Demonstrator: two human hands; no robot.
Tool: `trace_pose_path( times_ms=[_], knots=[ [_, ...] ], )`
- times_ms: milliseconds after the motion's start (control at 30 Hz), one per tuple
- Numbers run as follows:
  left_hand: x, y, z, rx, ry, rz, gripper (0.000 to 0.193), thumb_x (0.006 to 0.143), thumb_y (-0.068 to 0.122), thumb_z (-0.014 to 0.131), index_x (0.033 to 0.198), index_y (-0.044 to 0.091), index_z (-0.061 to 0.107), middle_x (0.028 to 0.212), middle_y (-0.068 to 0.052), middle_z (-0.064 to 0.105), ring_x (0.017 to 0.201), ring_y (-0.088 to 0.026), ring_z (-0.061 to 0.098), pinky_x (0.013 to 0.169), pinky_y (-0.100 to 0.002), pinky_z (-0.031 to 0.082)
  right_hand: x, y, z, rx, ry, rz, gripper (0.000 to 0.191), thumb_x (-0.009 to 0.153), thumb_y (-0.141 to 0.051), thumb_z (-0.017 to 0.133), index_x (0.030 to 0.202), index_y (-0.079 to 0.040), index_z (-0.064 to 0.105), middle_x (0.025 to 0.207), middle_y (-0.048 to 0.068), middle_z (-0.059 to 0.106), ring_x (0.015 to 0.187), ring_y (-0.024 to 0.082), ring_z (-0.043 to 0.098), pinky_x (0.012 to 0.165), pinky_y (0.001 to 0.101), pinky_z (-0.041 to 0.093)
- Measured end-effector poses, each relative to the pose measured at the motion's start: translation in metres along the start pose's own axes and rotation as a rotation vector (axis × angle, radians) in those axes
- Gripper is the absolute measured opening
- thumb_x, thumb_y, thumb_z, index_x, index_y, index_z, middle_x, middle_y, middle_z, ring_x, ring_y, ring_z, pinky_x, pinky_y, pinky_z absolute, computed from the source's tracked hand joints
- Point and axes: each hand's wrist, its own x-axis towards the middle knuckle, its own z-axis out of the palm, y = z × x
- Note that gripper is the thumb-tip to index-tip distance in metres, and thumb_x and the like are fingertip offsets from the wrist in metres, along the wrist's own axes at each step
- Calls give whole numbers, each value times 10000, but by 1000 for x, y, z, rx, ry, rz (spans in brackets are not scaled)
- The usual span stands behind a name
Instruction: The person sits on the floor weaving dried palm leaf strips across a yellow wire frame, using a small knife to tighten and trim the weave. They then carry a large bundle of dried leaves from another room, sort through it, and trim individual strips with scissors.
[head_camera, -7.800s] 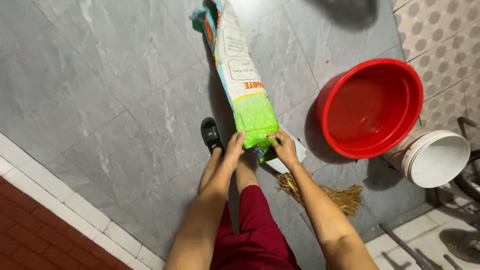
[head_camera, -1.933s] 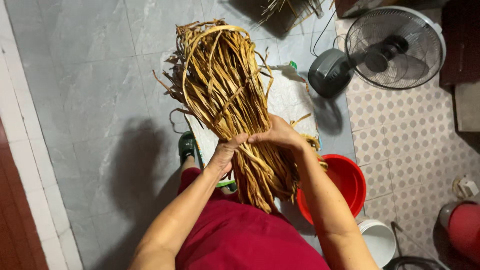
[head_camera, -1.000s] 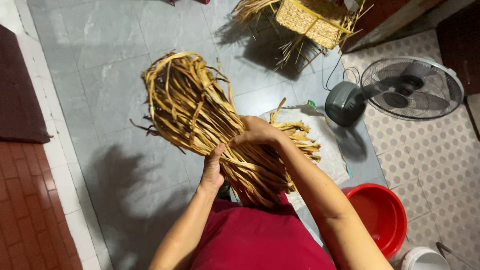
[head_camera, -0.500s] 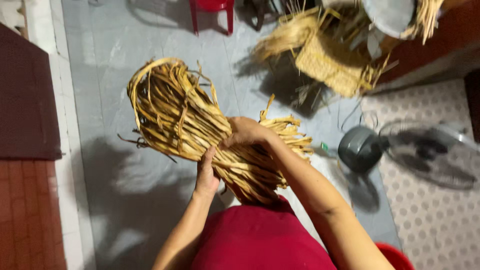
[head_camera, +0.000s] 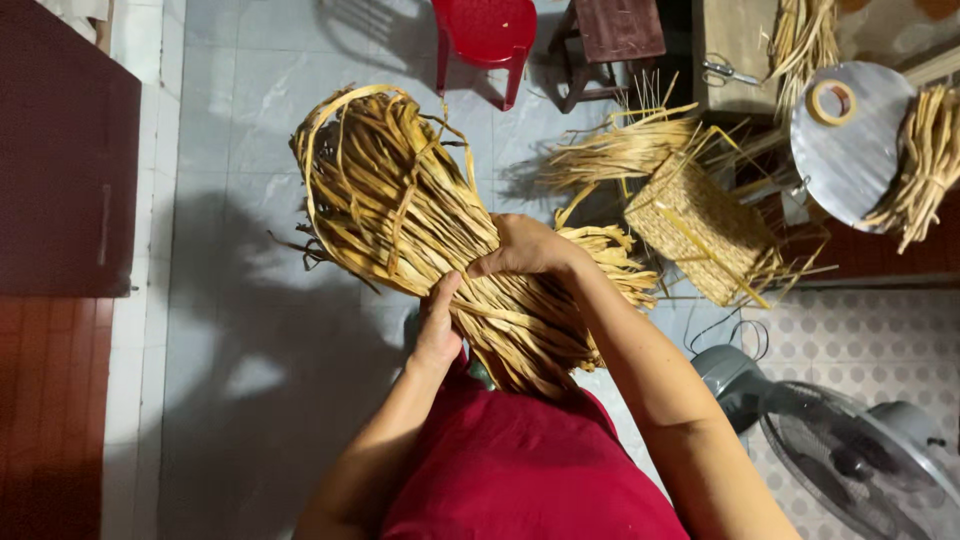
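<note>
A thick bundle of dried yellow-brown plant strips (head_camera: 400, 215), looped over at its far end, is held in front of my red-clad body. My left hand (head_camera: 438, 325) grips the bundle from below near its middle. My right hand (head_camera: 525, 248) presses over the top of it, fingers curled around the strips. The cut ends of the bundle fan out toward my lap and to the right.
A half-woven straw basket (head_camera: 705, 225) with loose strands lies on the grey tiled floor at right. Behind it stand a red plastic stool (head_camera: 485, 35), a dark wooden stool (head_camera: 610, 35), and a round metal tray (head_camera: 850, 140) bearing a tape roll. A floor fan (head_camera: 850, 455) sits at lower right.
The view has swung from the red basin and sack to the far side of the room. The bundle came up off the floor into both hands and stays held there.
</note>
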Motion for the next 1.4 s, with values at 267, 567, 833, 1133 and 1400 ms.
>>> trace_pose_path(
  times_ms=[267, 567, 833, 1133, 1400],
  knots=[
    [170, 26, 45, 160, -47, -73, 625, 856, 212, 836, 1380, 2, 566, 1296, -58, 634, 1168, -170, 597, 1017, -342, 502, 118, 46, -91, -111, 90, 151, 726, 676, -420, 874, 1254, -35, 662, 1065, 200, 761, 969, 300, 732, 876, 392, 554],
    [346, 112, 134, 375, -121, -163, 640, 766, 247, 835, 1315, 28, 591, 1207, -79, 665, 1096, -189, 643, 952, -363, 551, 228, 64, -187, 495, 313, 188, 635, 675, -261, 877, 1215, 17, 691, 1034, 121, 785, 957, 214, 735, 955, 329, 563],
    [409, 133, 165, 439, -318, -266, 586, 797, 244, 854, 1271, 6, 602, 1103, -108, 651, 1016, -246, 649, 910, -425, 574, 245, 77, -219, 708, 421, 167, 674, 711, -215, 875, 1297, 17, 636, 1141, 116, 747, 1012, 168, 695, 964, 316, 556],
    [437, 104, 190, 672, -281, -296, 619, 730, 322, 857, 1220, 1, 660, 1113, -87, 697, 1074, -206, 673, 1006, -375, 548, 236, 113, -238, 782, 484, 293, 711, 646, -278, 884, 1259, -5, 651, 1125, 114, 748, 1017, 226, 732, 1006, 336, 575],
    [443, 87, 210, 650, -302, -469, 732, 635, 365, 878, 1262, 75, 635, 1177, -73, 691, 1145, -204, 628, 1035, -415, 486, 209, 142, -257, 788, 623, 306, 829, 625, -302, 919, 1303, -54, 511, 1165, 124, 715, 1072, 226, 726, 1018, 339, 537]
  ],
)
